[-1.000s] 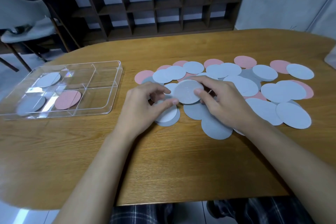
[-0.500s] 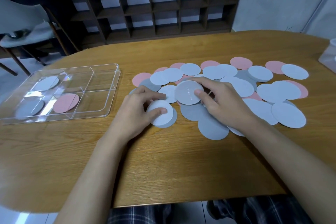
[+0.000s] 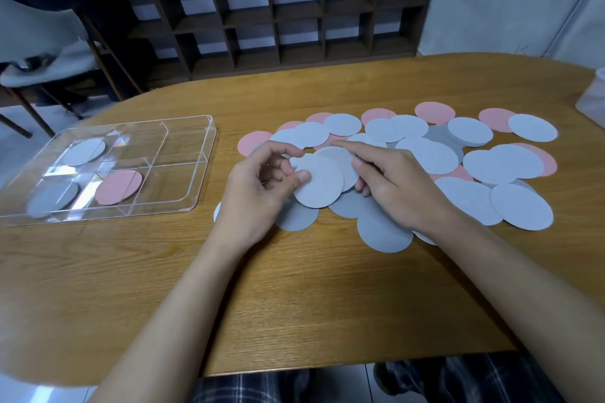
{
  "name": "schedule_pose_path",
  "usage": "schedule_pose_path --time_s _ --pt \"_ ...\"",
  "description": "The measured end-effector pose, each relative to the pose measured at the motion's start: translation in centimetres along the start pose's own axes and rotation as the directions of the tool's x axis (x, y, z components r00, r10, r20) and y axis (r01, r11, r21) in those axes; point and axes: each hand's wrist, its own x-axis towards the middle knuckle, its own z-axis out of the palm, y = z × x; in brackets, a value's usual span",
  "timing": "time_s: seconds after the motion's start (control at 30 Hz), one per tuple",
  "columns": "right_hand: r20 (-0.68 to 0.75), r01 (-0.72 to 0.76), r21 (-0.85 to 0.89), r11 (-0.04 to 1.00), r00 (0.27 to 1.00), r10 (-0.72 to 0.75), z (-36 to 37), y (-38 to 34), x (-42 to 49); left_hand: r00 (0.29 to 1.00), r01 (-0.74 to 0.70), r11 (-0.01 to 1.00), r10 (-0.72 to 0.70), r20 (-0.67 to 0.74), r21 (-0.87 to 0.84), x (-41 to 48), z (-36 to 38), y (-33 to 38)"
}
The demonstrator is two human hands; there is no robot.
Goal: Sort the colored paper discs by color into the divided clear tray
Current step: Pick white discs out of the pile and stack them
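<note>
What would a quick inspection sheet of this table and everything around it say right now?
Surface: wooden table, rounded far edge, bare in front of the person.
Job's things: clear tray on the left, holding a pale disc, a grey disc and a pink disc, each in its own compartment; loose pile of discs, pale, grey and pink, overlapping on the right.
Clutter: clear container at the right edge, cut off by the frame.
Grips: left hand pinches a pale disc; right hand holds another pale disc just behind it.
Cables: nothing seen.
Surroundings: dark cubby shelf, chair at far left.
</note>
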Motion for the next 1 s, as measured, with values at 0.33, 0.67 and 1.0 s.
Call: schedule_pose_path --time_s 0.33,0.67,1.0 --pt "0.020 0.028 0.099 0.995 0.999 -0.030 0.3 -0.2 -0.1 0.986 0.030 0.993 -0.011 -0.165 0.112 -0.1 1.1 0.8" --pt "-0.127 0.053 -0.125 0.991 0.990 -0.069 -0.5 0.5 0.6 0.997 -0.066 0.845 0.074 0.007 0.530 0.3 0.2 -0.5" --pt "-0.155 -0.026 -0.115 0.993 0.988 0.008 -0.6 0.7 0.6 0.993 -0.096 0.771 0.119 0.005 0.629 0.4 0.4 -1.4"
